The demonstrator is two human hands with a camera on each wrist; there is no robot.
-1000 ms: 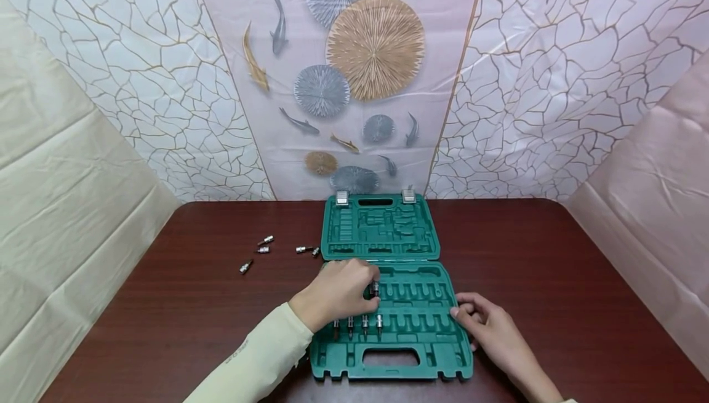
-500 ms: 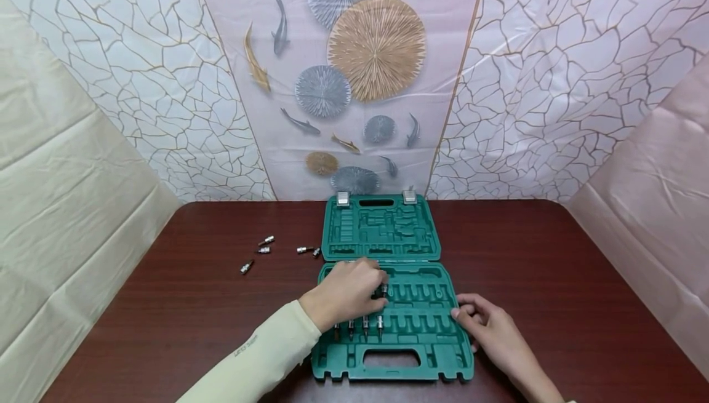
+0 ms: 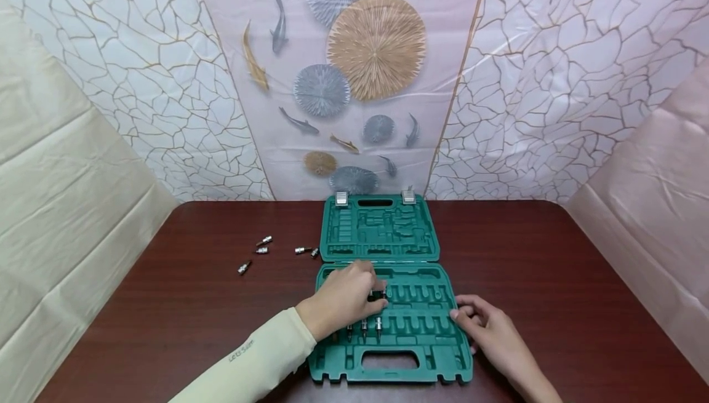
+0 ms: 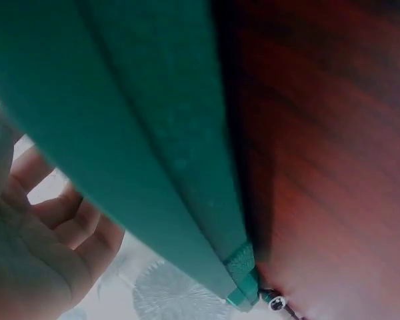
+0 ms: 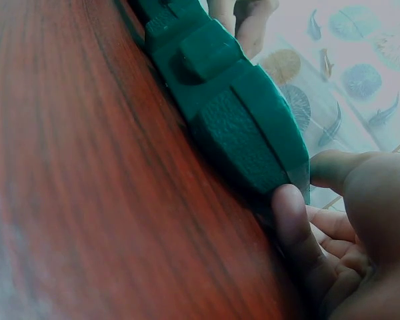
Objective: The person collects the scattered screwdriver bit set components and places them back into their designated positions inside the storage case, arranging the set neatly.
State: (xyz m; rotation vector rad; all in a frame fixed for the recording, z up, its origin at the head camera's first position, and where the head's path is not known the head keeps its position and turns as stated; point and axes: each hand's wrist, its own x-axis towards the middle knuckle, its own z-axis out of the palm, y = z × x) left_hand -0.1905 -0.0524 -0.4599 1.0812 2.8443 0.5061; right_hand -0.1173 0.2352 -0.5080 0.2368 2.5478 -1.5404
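Note:
An open green tool case (image 3: 388,373) lies on the table, its moulded base toward me. My left hand (image 3: 344,295) reaches over the upper row of slots. Between its thumb and fingers it pinches a bit socket (image 3: 380,295), mostly hidden by the fingers. Several silver bit sockets (image 3: 379,327) with dark tips sit upright in the lower row's left slots, partly covered by this hand. At the case's right edge, my right hand (image 3: 493,332) grips the side wall with thumb and fingers. The right wrist view shows that grip on the case wall (image 5: 253,140) up close.
Loose bit sockets lie on the table left of the case: a single one (image 3: 244,267), a pair (image 3: 263,250) behind it, and a further pair (image 3: 302,250) beside the hinge. The case lid (image 3: 380,231) leans back with two metal latches (image 3: 408,196).
My left hand has shifted slightly right along the upper row, then settled lower with the bit socket between its fingers. The right hand stays on the case edge.

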